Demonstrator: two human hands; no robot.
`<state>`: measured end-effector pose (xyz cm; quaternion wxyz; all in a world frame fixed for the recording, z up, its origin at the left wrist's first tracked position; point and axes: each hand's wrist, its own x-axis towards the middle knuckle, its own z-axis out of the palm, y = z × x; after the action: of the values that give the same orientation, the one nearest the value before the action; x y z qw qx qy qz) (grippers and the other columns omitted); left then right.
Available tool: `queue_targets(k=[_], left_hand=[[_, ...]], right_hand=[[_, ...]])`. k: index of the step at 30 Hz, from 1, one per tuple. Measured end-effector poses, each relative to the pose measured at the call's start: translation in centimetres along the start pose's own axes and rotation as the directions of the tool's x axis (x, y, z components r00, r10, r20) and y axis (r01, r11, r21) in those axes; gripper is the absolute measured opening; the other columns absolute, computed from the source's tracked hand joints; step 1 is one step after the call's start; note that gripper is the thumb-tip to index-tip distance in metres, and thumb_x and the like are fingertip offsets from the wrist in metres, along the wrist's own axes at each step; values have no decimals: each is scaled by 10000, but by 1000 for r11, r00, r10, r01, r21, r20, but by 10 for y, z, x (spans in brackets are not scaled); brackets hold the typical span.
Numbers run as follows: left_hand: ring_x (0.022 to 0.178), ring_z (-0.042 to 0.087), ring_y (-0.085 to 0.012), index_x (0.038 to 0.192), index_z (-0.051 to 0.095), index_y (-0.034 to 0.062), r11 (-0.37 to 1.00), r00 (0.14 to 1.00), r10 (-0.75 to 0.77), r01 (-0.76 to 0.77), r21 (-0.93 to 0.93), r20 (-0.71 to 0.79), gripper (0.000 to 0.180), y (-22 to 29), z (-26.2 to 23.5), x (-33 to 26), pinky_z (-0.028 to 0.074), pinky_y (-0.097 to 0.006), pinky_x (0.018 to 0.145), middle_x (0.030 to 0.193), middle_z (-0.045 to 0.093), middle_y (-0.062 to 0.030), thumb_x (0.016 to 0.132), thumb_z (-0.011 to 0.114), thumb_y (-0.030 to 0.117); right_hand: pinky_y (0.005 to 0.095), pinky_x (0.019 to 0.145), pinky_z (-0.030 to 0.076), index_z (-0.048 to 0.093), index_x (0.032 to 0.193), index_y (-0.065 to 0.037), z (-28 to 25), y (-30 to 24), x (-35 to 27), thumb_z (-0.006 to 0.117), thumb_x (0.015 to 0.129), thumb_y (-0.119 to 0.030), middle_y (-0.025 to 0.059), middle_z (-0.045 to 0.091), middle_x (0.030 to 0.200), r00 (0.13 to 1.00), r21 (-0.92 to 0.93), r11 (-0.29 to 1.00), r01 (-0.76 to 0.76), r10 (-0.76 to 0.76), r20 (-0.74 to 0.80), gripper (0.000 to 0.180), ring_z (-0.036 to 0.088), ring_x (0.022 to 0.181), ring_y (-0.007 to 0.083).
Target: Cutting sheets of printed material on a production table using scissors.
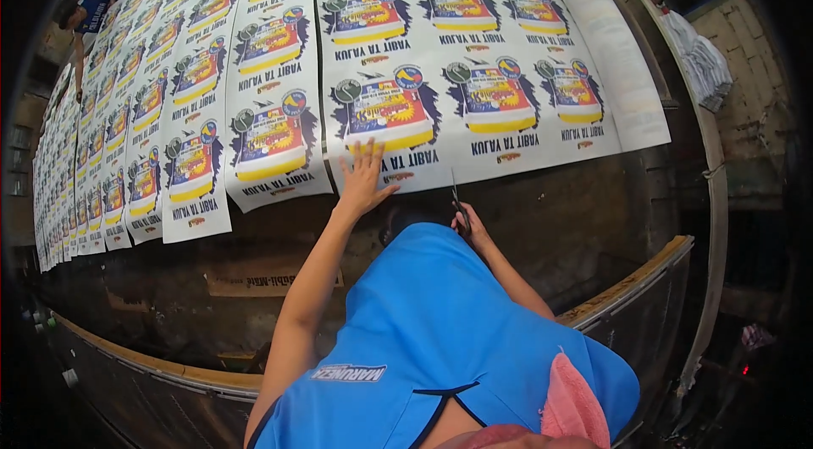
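Dark scissors (456,193) point upward, gripped by the right hand (471,224); left hand (364,178) lies spread flat on printed sheet (474,93).

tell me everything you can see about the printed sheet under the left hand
The printed sheet is a wide white sheet, paper or film by its look, lying flat on a long dark table. It carries rows of one repeated design: a blue, yellow and red picture with round emblems above and dark lettering below. The left hand presses flat on its near edge, fingers spread. The right hand holds scissors just below that edge. Similar sheets lie alongside on the left.
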<state>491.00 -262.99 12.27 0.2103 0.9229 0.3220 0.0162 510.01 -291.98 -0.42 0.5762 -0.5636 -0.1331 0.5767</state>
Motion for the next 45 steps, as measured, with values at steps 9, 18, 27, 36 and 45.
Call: queue_targets(k=[9,18,27,36,45], left_hand=[[1512,36,-397,1561,218,131,954,966,253,-259,154,59,1091,77,13,12,48,-759,1090,1634,134,-142,716,795,511],[1478,264,-314,1457,423,76,925,939,337,-316,212,-69,611,93,21,30,125,-729,1113,1564,363,-71,854,496,14],[1459,301,-328,1482,381,74,935,938,347,-344,86,-22,661,90,6,19,165,-668,1142,1553,377,-85,840,510,-13],[1491,234,-302,1515,344,101,938,922,283,-209,-278,264,726,87,-40,42,157,-611,1179,1594,315,-64,822,462,-81],[1504,194,-267,1511,386,192,750,834,201,207,-628,515,778,75,-94,73,17,-529,1232,1590,329,-18,795,419,-113]], right_hand=[[256,669,467,382,1430,-82,17,-49,-7,640,952,-364,53,578,892,965,-99,962,253,-244,97,613,556,744,111],[294,488,523,398,1360,-131,91,-124,-51,591,994,-173,42,564,807,972,18,981,193,-189,-140,415,563,604,120],[250,506,507,398,1424,-169,83,-143,13,566,1010,-331,17,585,806,975,99,986,134,-113,-193,475,579,616,90],[168,657,411,482,1386,-117,52,-200,157,556,1026,-243,-19,655,851,948,-94,958,272,-284,-143,388,538,726,4],[205,559,407,487,1370,-109,36,-298,351,529,1015,-171,7,636,858,942,-160,934,320,-332,-55,363,539,681,35]])
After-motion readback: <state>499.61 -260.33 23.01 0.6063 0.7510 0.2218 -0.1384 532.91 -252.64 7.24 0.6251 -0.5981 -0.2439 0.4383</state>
